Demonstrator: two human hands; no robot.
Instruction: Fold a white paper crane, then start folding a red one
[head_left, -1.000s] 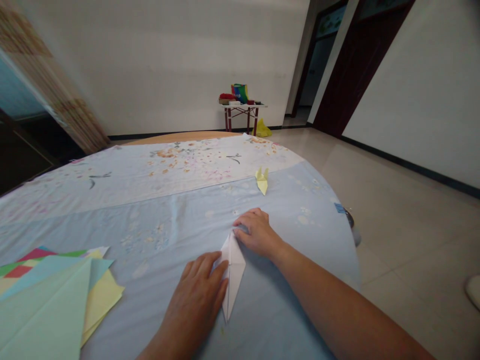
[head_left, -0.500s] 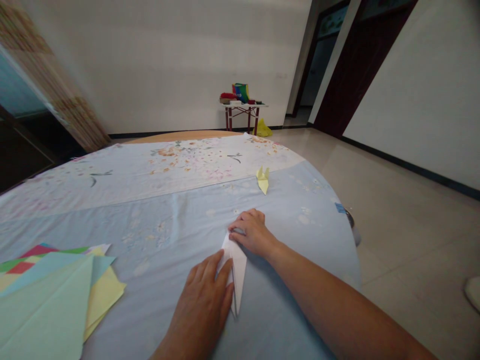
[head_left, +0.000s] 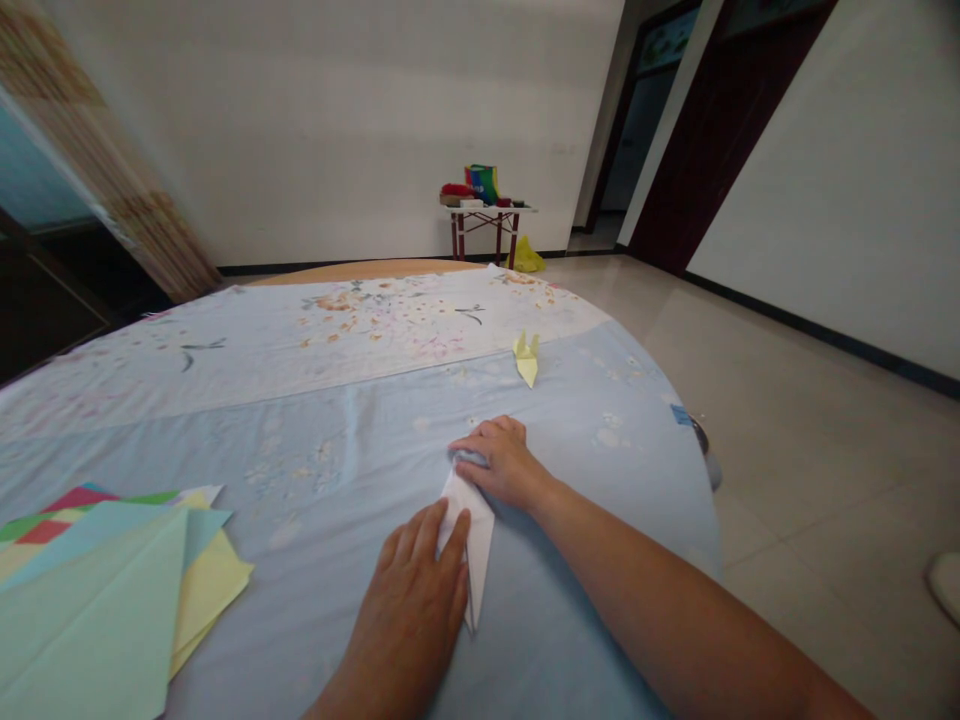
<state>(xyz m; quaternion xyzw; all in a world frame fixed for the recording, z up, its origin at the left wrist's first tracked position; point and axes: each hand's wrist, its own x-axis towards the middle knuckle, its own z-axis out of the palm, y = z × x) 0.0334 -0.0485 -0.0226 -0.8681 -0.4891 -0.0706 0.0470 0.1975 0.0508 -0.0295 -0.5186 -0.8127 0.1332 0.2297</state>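
A white paper (head_left: 477,540), folded into a long narrow kite shape, lies on the light blue cloth of the round table (head_left: 330,440). My left hand (head_left: 416,600) rests flat on its left half, fingers stretched out and pressing down. My right hand (head_left: 501,462) holds the far tip of the paper, fingers curled and pinched against it. A small yellow folded paper figure (head_left: 526,357) sits farther back on the cloth, apart from both hands.
A stack of coloured paper sheets (head_left: 97,585) lies at the table's near left. The table's right edge drops to a tiled floor (head_left: 810,440). A small red-legged side table (head_left: 486,225) with items stands by the far wall.
My left hand has slid right and forward over the white paper, folding its left flap inward so the shape looks narrower. My right hand stayed at the far tip.
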